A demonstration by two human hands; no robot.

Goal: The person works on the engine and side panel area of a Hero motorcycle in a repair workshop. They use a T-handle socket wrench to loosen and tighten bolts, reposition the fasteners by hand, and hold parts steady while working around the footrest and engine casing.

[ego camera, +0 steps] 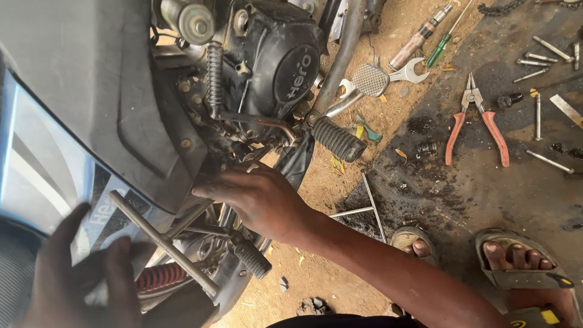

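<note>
**Head view.** Motorcycle seen from above, its grey side panel (91, 79) filling the left and its black engine cover (285, 61) at the far centre, on sandy ground.

My right hand (261, 197) reaches in from the near right and lies over the frame just below the engine. Its fingers are bent onto the far end of the shaft of a T-handle wrench (164, 240). I cannot tell whether they close round it, as the fingertips are hidden in shadow.

My left hand (79, 273), blurred at the near left corner, is spread open, fingers up beside the wrench's crossbar and not wrapped round it.

The wrench lies between the two hands. Its crossbar slants across the panel's lower edge, and its shaft points right, under the right hand. A red coil spring (161, 276) and the rear foot peg (252, 260) lie just near of it, with the front foot peg (337, 138) on its far side.

I judge the step to be seating the socket end on a fastener I cannot see, the right hand guiding. Turning would call for a firm grip on the crossbar, with the shaft kept in line.

On the dark, oily patch to the right lie red-handled pliers (477, 121), loose bolts (537, 58), an open spanner (404, 71) and a second T-handle wrench (370, 206). My sandalled feet (516, 261) stand at the near right.
</note>
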